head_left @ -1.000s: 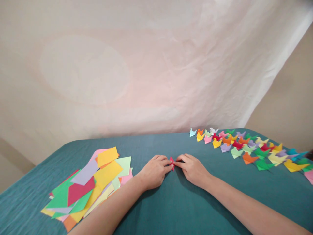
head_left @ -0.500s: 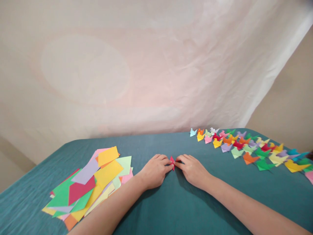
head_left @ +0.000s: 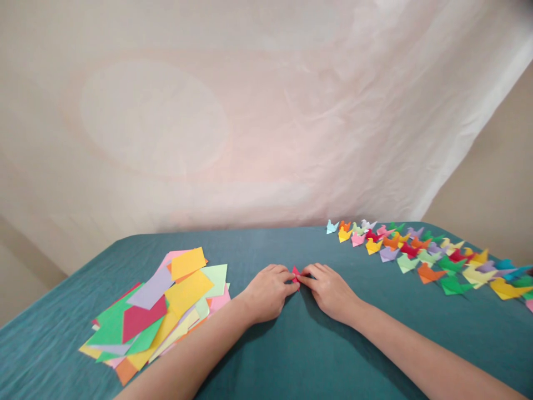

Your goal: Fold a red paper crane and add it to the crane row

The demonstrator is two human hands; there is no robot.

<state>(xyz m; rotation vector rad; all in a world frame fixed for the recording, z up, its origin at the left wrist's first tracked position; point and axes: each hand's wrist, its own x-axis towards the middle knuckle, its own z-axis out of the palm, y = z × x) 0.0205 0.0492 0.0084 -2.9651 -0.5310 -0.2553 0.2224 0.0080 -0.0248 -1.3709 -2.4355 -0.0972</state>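
The small red paper point(head_left: 296, 271) lies on the worktop point(head_left: 291, 355) between the two hands, its long axis pointing away from the person; the left hand point(head_left: 270, 293) grips its left side with fingers closed; the right hand point(head_left: 331, 291) pinches the opposite side; neither hand is clearly nearer.

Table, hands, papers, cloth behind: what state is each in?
Red paper: folded small, between both hands' fingertips
Left hand: touching the red paper
Right hand: touching the red paper
Paper sheets: lying overlapped in a loose pile
Paper birds: folded, set out in rows
Tablecloth: spread out
Hanging cloth: wrinkled
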